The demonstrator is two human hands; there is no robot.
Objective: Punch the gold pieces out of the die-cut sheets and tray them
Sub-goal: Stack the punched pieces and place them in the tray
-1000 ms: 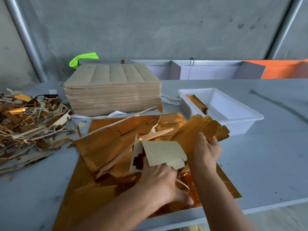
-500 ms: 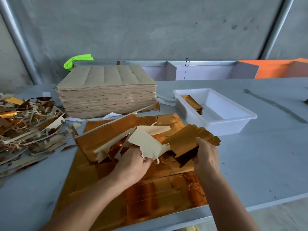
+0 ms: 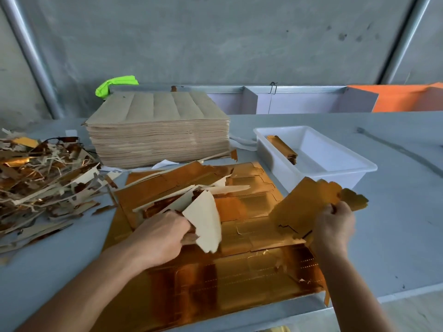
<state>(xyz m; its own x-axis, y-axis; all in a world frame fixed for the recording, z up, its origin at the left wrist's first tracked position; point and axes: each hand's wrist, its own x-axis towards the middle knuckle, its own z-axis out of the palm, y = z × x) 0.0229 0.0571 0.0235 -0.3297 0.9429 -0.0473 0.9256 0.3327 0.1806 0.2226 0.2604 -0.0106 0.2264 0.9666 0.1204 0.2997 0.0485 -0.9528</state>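
1 head view, looking forward and down, seemingly close over the table (image 3: 395, 236)

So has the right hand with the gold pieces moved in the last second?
Yes. The right hand has carried the gold pieces rightward, away from the left hand and closer to the near corner of the white tray.

Packaging workshop: stacked sheets (image 3: 158, 130), offcuts (image 3: 43, 178)
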